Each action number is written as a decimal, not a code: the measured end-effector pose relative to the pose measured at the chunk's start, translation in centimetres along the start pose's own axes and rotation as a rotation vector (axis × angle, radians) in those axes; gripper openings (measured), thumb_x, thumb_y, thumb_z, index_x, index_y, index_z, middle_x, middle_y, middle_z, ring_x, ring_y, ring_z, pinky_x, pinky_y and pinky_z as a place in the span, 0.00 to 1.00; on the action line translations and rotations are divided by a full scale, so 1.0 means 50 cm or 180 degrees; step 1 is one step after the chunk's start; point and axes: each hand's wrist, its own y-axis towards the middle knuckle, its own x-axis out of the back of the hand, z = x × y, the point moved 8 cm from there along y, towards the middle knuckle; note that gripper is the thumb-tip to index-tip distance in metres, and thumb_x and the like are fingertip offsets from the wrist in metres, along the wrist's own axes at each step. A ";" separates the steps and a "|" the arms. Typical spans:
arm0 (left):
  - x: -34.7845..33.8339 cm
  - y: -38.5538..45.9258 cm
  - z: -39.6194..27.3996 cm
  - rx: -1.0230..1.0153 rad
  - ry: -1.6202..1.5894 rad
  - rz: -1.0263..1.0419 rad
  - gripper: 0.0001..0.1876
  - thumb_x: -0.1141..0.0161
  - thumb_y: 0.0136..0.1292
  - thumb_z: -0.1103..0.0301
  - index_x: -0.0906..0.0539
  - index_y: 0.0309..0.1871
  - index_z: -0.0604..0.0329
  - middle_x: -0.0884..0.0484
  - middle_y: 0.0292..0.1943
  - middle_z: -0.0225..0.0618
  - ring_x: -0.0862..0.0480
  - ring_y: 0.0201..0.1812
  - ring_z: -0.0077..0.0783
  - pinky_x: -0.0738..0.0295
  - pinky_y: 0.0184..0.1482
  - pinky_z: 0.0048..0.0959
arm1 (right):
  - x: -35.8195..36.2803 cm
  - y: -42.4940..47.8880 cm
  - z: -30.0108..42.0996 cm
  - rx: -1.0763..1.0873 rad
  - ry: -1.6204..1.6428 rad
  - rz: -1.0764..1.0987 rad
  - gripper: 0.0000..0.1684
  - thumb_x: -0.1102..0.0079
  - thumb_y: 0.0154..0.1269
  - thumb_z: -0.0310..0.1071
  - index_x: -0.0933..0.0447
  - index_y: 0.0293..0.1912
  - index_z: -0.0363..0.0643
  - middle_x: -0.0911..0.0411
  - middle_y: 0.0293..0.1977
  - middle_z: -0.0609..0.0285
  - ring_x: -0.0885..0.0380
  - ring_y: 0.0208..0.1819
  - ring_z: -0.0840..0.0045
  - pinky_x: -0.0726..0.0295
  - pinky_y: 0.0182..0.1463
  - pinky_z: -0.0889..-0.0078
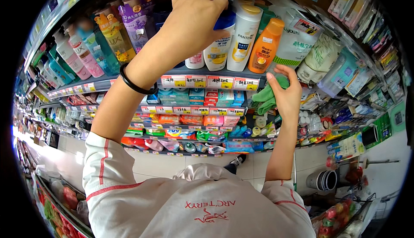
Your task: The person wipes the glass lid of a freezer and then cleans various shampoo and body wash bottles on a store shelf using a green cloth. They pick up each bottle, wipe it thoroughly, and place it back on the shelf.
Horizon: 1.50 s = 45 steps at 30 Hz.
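Note:
My left hand (200, 18) reaches over the top shelf with its fingers bent. Its thumb lies in front of a blue-capped white shampoo bottle (217, 52); the fingertips are hidden, so a grip cannot be made out. Next to that bottle stand a white Pantene bottle (245, 37) with a gold cap and a tilted orange Rejoice bottle (266, 47). Partly behind the hand is a small pink-and-white bottle (195, 60). At the shelf's right end, my right hand (288, 90) holds a crumpled green cloth (270, 97), which hangs below the fingers.
Lux pump bottles (121, 35) fill the shelf's left part. Price tags (197, 82) line the shelf edge. Boxed goods (181, 97) sit one level down. Paper cups (318, 60) stand at right. Stacked buckets (323, 180) are on the tiled floor (161, 163).

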 end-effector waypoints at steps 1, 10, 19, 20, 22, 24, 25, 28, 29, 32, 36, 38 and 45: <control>0.002 -0.002 -0.005 0.0035 -0.0062 0.0054 0.22 0.23 0.52 0.62 0.17 0.49 0.55 0.19 0.51 0.37 0.25 0.60 0.43 0.35 0.59 0.42 | 0.004 -0.004 0.000 0.0003 -0.0004 -0.0028 0.25 0.26 0.62 0.36 0.22 0.54 0.34 0.16 0.49 0.51 0.19 0.53 0.68 0.24 0.59 0.66; 0.025 -0.045 -0.024 0.0371 -0.1229 0.0264 0.21 0.25 0.55 0.68 0.22 0.50 0.59 0.16 0.44 0.43 0.17 0.49 0.47 0.27 0.56 0.40 | -0.005 -0.055 0.115 0.0377 0.0356 0.0085 0.22 0.26 0.62 0.33 0.20 0.53 0.36 0.16 0.46 0.55 0.18 0.50 0.71 0.23 0.58 0.68; 0.202 -0.122 -0.028 0.0743 -0.2223 -0.0524 0.26 0.30 0.60 0.78 0.26 0.61 0.69 0.20 0.57 0.41 0.20 0.59 0.31 0.29 0.64 0.29 | -0.020 -0.087 0.292 0.1174 0.0911 0.0436 0.22 0.28 0.63 0.37 0.19 0.53 0.35 0.18 0.48 0.51 0.18 0.50 0.67 0.22 0.53 0.69; 0.192 -0.136 -0.031 0.0910 -0.2637 -0.0437 0.27 0.31 0.60 0.79 0.26 0.62 0.69 0.20 0.58 0.41 0.21 0.60 0.32 0.29 0.65 0.30 | -0.022 -0.089 0.314 0.1291 0.0993 0.0469 0.24 0.27 0.62 0.39 0.19 0.53 0.35 0.18 0.48 0.51 0.18 0.49 0.67 0.22 0.53 0.69; 0.154 -0.166 -0.053 0.1101 -0.3162 -0.0145 0.28 0.32 0.62 0.80 0.27 0.65 0.69 0.21 0.60 0.41 0.21 0.62 0.32 0.29 0.66 0.31 | -0.036 -0.096 0.328 0.1281 0.1087 0.0559 0.24 0.25 0.61 0.41 0.19 0.51 0.35 0.18 0.45 0.52 0.18 0.46 0.69 0.21 0.49 0.70; 0.118 -0.201 -0.068 0.1362 -0.3478 0.0143 0.27 0.31 0.63 0.78 0.27 0.65 0.69 0.20 0.59 0.40 0.20 0.60 0.31 0.28 0.65 0.30 | -0.060 -0.109 0.331 0.0859 0.1107 0.0806 0.24 0.24 0.59 0.43 0.19 0.47 0.36 0.16 0.39 0.55 0.17 0.41 0.72 0.21 0.46 0.71; 0.103 -0.221 -0.071 0.1553 -0.3574 0.0220 0.27 0.31 0.63 0.76 0.26 0.65 0.69 0.20 0.59 0.40 0.19 0.59 0.30 0.27 0.64 0.30 | -0.077 -0.117 0.328 0.0570 0.1088 0.0982 0.23 0.23 0.59 0.43 0.19 0.45 0.36 0.16 0.37 0.56 0.16 0.40 0.74 0.20 0.45 0.72; 0.082 -0.260 -0.064 0.1863 -0.3659 0.0221 0.28 0.29 0.64 0.71 0.25 0.65 0.68 0.18 0.56 0.39 0.17 0.56 0.29 0.24 0.62 0.30 | -0.117 -0.125 0.309 0.0471 0.1527 0.1114 0.18 0.24 0.61 0.40 0.20 0.41 0.37 0.16 0.33 0.62 0.18 0.37 0.83 0.21 0.42 0.77; 0.078 -0.267 -0.060 0.1928 -0.3733 0.0267 0.27 0.29 0.64 0.72 0.25 0.65 0.68 0.17 0.55 0.39 0.17 0.56 0.29 0.23 0.61 0.29 | -0.127 -0.127 0.304 0.0417 0.1689 0.1191 0.17 0.25 0.61 0.39 0.20 0.41 0.37 0.16 0.34 0.62 0.19 0.38 0.85 0.21 0.42 0.77; 0.061 -0.283 -0.052 0.2222 -0.4061 0.0352 0.27 0.30 0.64 0.71 0.24 0.65 0.68 0.16 0.55 0.39 0.17 0.55 0.29 0.23 0.61 0.30 | -0.144 -0.131 0.288 0.0312 0.1706 0.1395 0.15 0.27 0.63 0.36 0.20 0.40 0.36 0.16 0.37 0.62 0.20 0.40 0.86 0.22 0.44 0.79; 0.045 -0.298 -0.053 0.2317 -0.4187 0.0618 0.27 0.30 0.65 0.69 0.24 0.65 0.68 0.16 0.55 0.40 0.16 0.55 0.29 0.22 0.60 0.29 | -0.151 -0.139 0.273 0.0120 0.1545 0.1633 0.13 0.29 0.65 0.34 0.19 0.42 0.35 0.16 0.39 0.62 0.19 0.42 0.84 0.22 0.47 0.79; 0.034 -0.306 -0.046 0.2336 -0.4415 0.0558 0.27 0.31 0.66 0.70 0.25 0.66 0.68 0.16 0.55 0.40 0.16 0.55 0.29 0.22 0.60 0.29 | -0.155 -0.139 0.263 0.0099 0.1665 0.1684 0.13 0.30 0.65 0.34 0.19 0.44 0.35 0.16 0.40 0.62 0.19 0.43 0.84 0.22 0.49 0.78; 0.033 -0.316 -0.035 0.2527 -0.4820 0.0291 0.29 0.31 0.65 0.73 0.28 0.69 0.69 0.16 0.54 0.43 0.16 0.55 0.29 0.22 0.60 0.29 | -0.197 -0.249 0.204 -0.0088 0.1948 0.3301 0.24 0.30 0.65 0.35 0.21 0.57 0.36 0.16 0.52 0.57 0.19 0.55 0.74 0.23 0.61 0.69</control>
